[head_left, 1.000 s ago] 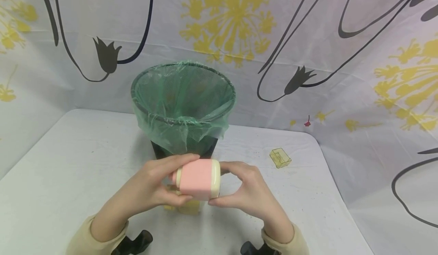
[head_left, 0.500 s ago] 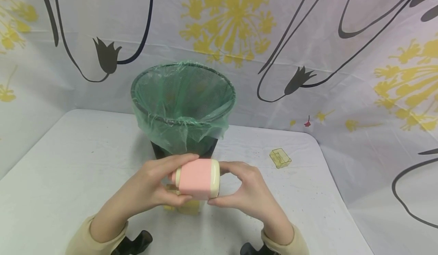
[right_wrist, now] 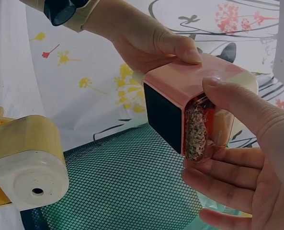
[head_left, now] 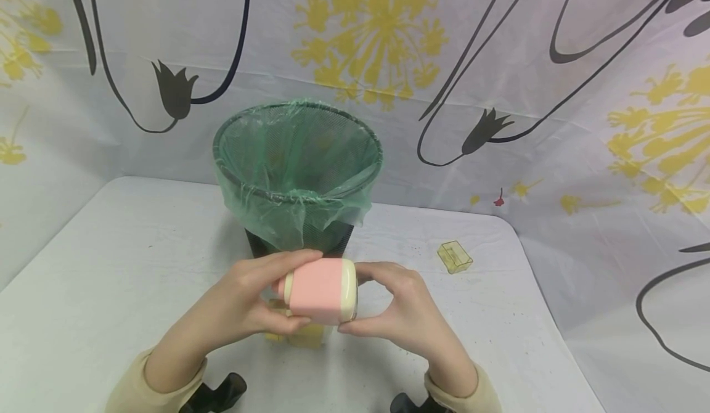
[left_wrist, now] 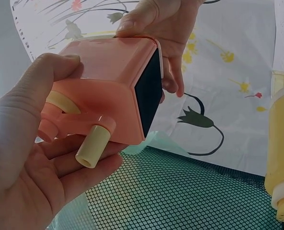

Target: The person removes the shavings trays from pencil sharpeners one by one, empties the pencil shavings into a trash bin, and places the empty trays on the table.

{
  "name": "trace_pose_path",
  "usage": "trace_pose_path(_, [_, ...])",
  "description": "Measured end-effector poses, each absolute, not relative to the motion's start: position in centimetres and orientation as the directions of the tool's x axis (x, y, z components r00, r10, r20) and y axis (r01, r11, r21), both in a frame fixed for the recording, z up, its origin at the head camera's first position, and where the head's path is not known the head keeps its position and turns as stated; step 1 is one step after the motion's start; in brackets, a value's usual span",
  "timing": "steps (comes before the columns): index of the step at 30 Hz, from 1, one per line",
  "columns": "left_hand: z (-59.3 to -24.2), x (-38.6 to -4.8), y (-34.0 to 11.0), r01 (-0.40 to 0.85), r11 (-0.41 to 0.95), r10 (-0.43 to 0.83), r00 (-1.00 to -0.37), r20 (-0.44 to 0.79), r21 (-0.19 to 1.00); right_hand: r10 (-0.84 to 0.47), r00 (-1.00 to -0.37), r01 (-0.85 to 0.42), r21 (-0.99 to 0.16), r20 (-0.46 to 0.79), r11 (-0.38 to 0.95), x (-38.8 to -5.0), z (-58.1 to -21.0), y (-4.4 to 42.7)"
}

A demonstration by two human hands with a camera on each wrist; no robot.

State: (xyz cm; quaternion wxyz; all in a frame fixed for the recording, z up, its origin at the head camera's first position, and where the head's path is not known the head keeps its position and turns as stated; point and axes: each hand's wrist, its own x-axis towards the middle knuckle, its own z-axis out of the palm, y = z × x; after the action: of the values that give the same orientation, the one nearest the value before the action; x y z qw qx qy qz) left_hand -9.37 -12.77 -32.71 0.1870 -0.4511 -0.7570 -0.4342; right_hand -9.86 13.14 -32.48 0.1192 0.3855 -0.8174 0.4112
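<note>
Over the counter (head_left: 127, 253), in front of the lined bin (head_left: 294, 219), fingers of the left hand (head_left: 249, 296) and right hand (head_left: 407, 305) pinch the pink sharpener (head_left: 317, 290), its shavings (right_wrist: 196, 134) apparently not yet emptied.

A pale cloth (head_left: 266, 43) hangs as the wall behind and along both sides, faintly creased and printed with yellow blossoms (head_left: 383, 24), dark tulips (head_left: 175, 89) on curling stems and a small red flower (head_left: 499, 198). Before it stands a white table (head_left: 138, 265) with rounded far corners and scattered dark specks. The light is soft, casting only faint shadows on the table.
</note>
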Motion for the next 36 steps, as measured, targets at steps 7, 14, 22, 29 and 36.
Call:
trace_pose_path(7, [-32.71,-9.39,-12.84,0.846,0.222,0.524,-0.523,0.672,0.485,-0.54,-0.66,-0.741,-0.568,0.522,0.357,-9.86,-32.51,13.19])
trace_pose_path(14, [-32.71,-9.44,-12.96,0.849,0.216,0.529,-0.517,0.673,0.482,-0.543,-0.669,-0.731,-0.58,0.507,0.36,-9.87,-32.46,13.24])
trace_pose_path(22, [-32.63,-9.48,-13.14,0.849,0.214,0.531,-0.517,0.672,0.484,-0.549,-0.663,-0.737,-0.573,0.51,0.358,-9.9,-32.43,13.25])
trace_pose_path(29, [-32.66,-9.5,-13.26,0.846,0.211,0.534,-0.519,0.667,0.489,-0.559,-0.656,-0.742,-0.57,0.507,0.354,-10.0,-32.43,13.33])
trace_pose_path(36, [-32.61,-9.55,-13.45,0.845,0.211,0.539,-0.52,0.662,0.492,-0.558,-0.666,-0.732,-0.577,0.495,0.361,-10.01,-32.36,13.45])
